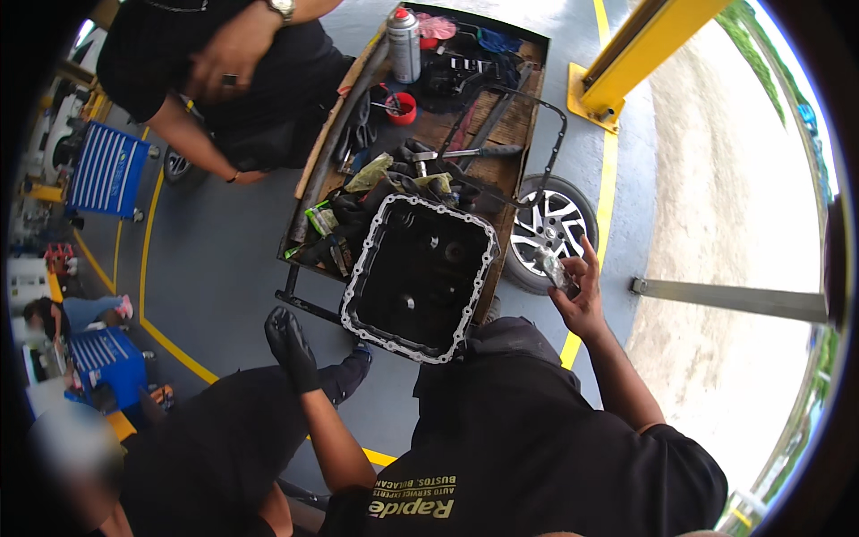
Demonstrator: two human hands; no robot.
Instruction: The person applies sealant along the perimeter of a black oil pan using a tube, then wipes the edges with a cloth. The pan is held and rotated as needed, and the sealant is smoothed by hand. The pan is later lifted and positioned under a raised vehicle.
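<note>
My right hand (582, 291) is raised to the right of a black oil pan, its fingers pinching a small crumpled, silvery tube (553, 267). The oil pan (420, 286) rests at the near end of the cart, hollow side up. Bolt holes and grey smears mark its flange. My left hand (291, 347), in a black glove, is held up left of the pan, apart from it. Its fingers stretch upward, close together, with nothing seen in them. A thin black pan gasket (562, 134) lies over the cart's right side, partly overhanging.
The cart (309, 192) carries a ratchet (474, 153), dirty rags, a spray can (404, 49) and a red cup (402, 109). One person stands at far left, another at lower left. A wheel (553, 228) and a yellow post (640, 54) stand to the right.
</note>
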